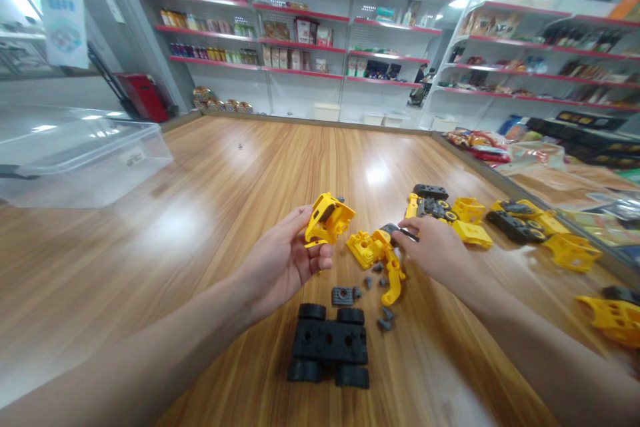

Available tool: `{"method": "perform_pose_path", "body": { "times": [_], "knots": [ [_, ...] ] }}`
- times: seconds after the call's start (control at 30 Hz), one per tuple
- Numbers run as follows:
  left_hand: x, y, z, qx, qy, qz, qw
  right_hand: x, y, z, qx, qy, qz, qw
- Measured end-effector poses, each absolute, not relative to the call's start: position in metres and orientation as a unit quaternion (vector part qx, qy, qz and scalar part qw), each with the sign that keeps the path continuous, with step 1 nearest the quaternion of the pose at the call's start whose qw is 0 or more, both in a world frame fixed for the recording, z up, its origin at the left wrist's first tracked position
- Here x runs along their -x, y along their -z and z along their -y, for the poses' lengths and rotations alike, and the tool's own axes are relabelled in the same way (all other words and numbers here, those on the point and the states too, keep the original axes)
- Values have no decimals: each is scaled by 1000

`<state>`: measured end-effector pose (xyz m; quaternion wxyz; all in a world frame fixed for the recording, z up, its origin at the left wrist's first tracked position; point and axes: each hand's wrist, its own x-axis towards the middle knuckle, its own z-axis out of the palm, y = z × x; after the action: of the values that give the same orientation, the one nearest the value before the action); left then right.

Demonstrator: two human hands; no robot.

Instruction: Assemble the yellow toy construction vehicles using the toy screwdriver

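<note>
My left hand (287, 257) is closed around a yellow toy cab piece (327, 218), held a little above the wooden table (220, 187). My right hand (430, 248) lies low over the table, its fingers pinched on a small dark tool or part (400, 232), beside a yellow toy arm piece (380, 257). A black wheeled chassis (329, 352) rests on the table below both hands. Several small grey screws and a grey block (344, 295) lie between the chassis and the yellow arm piece.
More yellow and black toy parts (450, 210) lie to the right, others (545, 230) nearer the table's right edge. A clear plastic bin (75, 160) stands at the left. Store shelves (300, 33) with goods line the back wall.
</note>
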<state>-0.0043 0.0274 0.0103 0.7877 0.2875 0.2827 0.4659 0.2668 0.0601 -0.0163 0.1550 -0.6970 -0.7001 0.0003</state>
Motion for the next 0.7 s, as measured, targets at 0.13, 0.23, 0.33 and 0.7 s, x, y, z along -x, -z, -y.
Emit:
{"method": "perform_pose_path", "body": {
  "times": [0.13, 0.23, 0.33, 0.7],
  "knots": [
    [4, -13, -28, -258, -447, -287, 807, -267, 23, -63, 693, -10, 707, 144],
    [4, -15, -28, -247, -441, -287, 813, -268, 24, -65, 695, -24, 705, 141],
    [4, -15, -27, -237, -438, -293, 816, -271, 26, -67, 701, -41, 696, 148],
    [3, -11, -23, -327, -424, -306, 787, -273, 28, -70, 700, -82, 687, 176]
  ]
}}
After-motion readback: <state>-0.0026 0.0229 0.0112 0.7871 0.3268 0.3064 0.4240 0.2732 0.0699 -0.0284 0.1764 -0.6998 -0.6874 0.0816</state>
